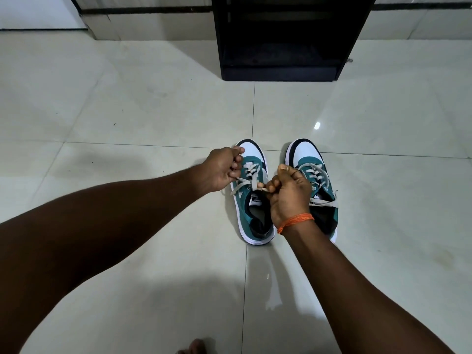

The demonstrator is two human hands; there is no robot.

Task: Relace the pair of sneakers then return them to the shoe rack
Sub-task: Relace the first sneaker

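Two low-cut sneakers of teal suede-like fabric with smooth white toe caps and thick white rubber soles stand side by side, a narrow gap apart, on the glossy pale tiled floor (127, 111), toes pointing toward the black boxy open-fronted shoe rack (281, 60) well beyond them. The left sneaker (251, 200) carries a flat, woven grey-white lace (249, 172) criss-crossed through its eyelets. The left hand (222, 169) is curled into a fist, its grip closed on one end of that lace beside the shoe's outer edge. The right hand (288, 192), a thin orange thread band (293, 222) round its wrist, pinches the other lace end over the tongue. The right sneaker (315, 180) is partly hidden behind that hand, its own lace ends lying loose.
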